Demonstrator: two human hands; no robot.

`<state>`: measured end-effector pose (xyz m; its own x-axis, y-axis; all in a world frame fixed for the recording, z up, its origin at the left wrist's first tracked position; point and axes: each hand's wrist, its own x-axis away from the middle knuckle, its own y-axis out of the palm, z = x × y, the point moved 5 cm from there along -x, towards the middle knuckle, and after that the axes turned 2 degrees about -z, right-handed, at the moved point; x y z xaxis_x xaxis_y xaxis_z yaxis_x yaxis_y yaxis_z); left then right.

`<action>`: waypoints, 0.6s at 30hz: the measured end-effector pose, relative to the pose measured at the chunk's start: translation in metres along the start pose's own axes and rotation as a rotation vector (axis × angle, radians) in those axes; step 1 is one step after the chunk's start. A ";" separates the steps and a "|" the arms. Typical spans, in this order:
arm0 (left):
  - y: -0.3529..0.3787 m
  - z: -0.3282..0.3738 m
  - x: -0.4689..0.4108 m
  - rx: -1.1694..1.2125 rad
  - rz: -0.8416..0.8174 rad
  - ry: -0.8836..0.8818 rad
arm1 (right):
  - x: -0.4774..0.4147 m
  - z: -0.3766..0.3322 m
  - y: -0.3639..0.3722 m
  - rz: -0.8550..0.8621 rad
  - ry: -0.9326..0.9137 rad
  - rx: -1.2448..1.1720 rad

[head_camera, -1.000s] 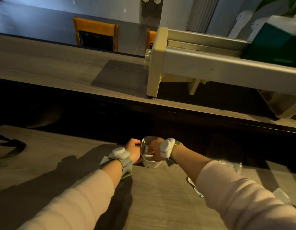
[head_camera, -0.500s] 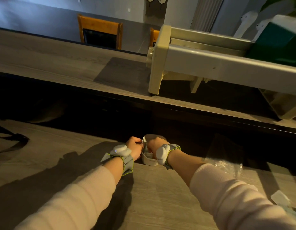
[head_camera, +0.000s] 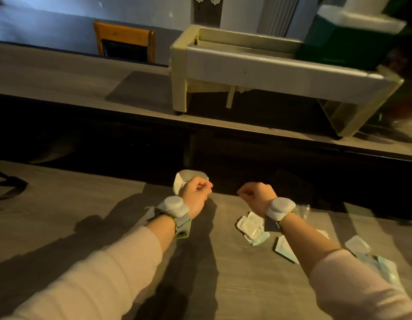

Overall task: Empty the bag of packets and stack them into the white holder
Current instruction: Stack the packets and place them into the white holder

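The white holder (head_camera: 183, 179) stands at the far edge of the near table, partly hidden behind my left hand (head_camera: 195, 195). That hand's fingers are curled against the holder's near side. My right hand (head_camera: 256, 197) hovers to the right of the holder, apart from it, with its fingers curled and nothing visible in them. Several flat white and pale green packets lie on the table under and beside my right forearm: one pile (head_camera: 251, 225), another packet (head_camera: 285, 248), and more at the right (head_camera: 358, 243). The crumpled clear bag (head_camera: 303, 209) lies just behind my right wrist.
A dark gap separates the near table (head_camera: 85, 218) from a higher counter (head_camera: 62, 79). On that counter stands a cream rack (head_camera: 246, 72) with a green and white box (head_camera: 343, 40). A wooden chair (head_camera: 124, 41) is behind, and a dark strap (head_camera: 8, 184) lies at the left edge.
My right hand has come off the holder and moved right. The view has tilted down, bringing the packets on the table into sight. My left hand stays at the holder.
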<state>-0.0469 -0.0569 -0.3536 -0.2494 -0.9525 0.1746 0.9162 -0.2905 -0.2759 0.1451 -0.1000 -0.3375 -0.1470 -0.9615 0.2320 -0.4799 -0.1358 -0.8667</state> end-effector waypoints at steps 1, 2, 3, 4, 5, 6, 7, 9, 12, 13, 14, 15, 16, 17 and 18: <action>0.020 -0.002 0.004 -0.052 -0.076 -0.001 | 0.010 0.016 0.006 -0.050 0.039 0.037; 0.039 -0.004 0.008 -0.095 -0.136 -0.008 | 0.021 0.030 0.016 -0.110 0.052 0.090; 0.045 -0.010 0.009 -0.125 -0.159 -0.014 | 0.024 0.033 0.031 -0.173 0.034 0.153; 0.061 -0.013 0.011 -0.167 -0.176 -0.014 | 0.033 0.043 0.042 -0.218 0.025 0.206; 0.075 -0.015 0.013 -0.212 -0.180 -0.015 | 0.043 0.051 0.048 -0.262 0.034 0.252; 0.088 -0.018 0.016 -0.253 -0.190 -0.022 | 0.051 0.059 0.055 -0.287 0.042 0.273; 0.100 -0.022 0.019 -0.284 -0.217 -0.029 | 0.058 0.066 0.062 -0.317 0.042 0.295; 0.126 -0.028 0.028 -0.394 -0.317 -0.022 | 0.075 0.078 0.070 -0.382 0.017 0.325; 0.145 -0.040 0.039 -0.603 -0.482 0.060 | 0.091 0.092 0.080 -0.348 0.026 0.243; 0.156 -0.043 0.047 -0.644 -0.539 0.073 | 0.100 0.101 0.079 -0.325 0.037 0.198; 0.157 -0.047 0.053 -0.681 -0.584 0.078 | 0.103 0.102 0.079 -0.310 0.023 0.162; 0.162 -0.051 0.061 -0.728 -0.633 0.080 | 0.109 0.105 0.079 -0.312 0.008 0.150; 0.168 -0.054 0.069 -0.779 -0.658 0.095 | 0.115 0.109 0.079 -0.319 -0.009 0.147; 0.173 -0.057 0.075 -0.825 -0.656 0.116 | 0.120 0.113 0.078 -0.321 -0.039 0.135; 0.178 -0.061 0.081 -0.844 -0.635 0.137 | 0.125 0.116 0.077 -0.312 -0.059 0.098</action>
<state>0.0769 -0.1911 -0.4466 -0.6863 -0.5914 0.4233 0.1053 -0.6567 -0.7468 0.1903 -0.2585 -0.4270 0.0459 -0.8816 0.4698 -0.4080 -0.4458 -0.7967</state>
